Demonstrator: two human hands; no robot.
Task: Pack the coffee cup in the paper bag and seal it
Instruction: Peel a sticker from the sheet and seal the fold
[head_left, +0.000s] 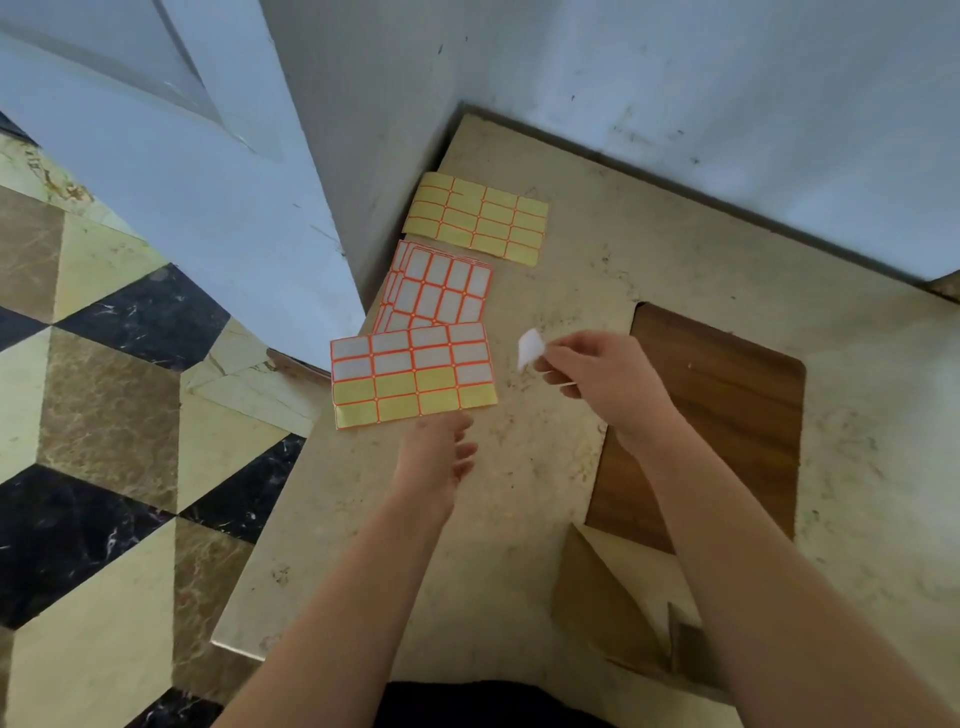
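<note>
The stone-patterned table (597, 291) sits in a corner against a pale blue wall (675, 104), with a marble-tiled floor (104, 415) to its left. A wooden board (727, 405) lies flat on the table's right half. The brown paper bag (613, 597) lies at the near edge of the table, beneath the right forearm; the coffee cup cannot be seen, so whether it is inside the bag cannot be told. Three lots of label sheets lie on the left: a yellow sheet (478, 218) farthest, a stack of white sheets (436, 291) in the middle, and a part-used sheet (410, 374) nearest. The left hand (441, 467) reaches forward, its relaxed fingers just at the near edge of the part-used sheet. The right hand (597, 379) is raised above the table, thumb and fingers pinching a white sticker (530, 348) by one end.
</note>
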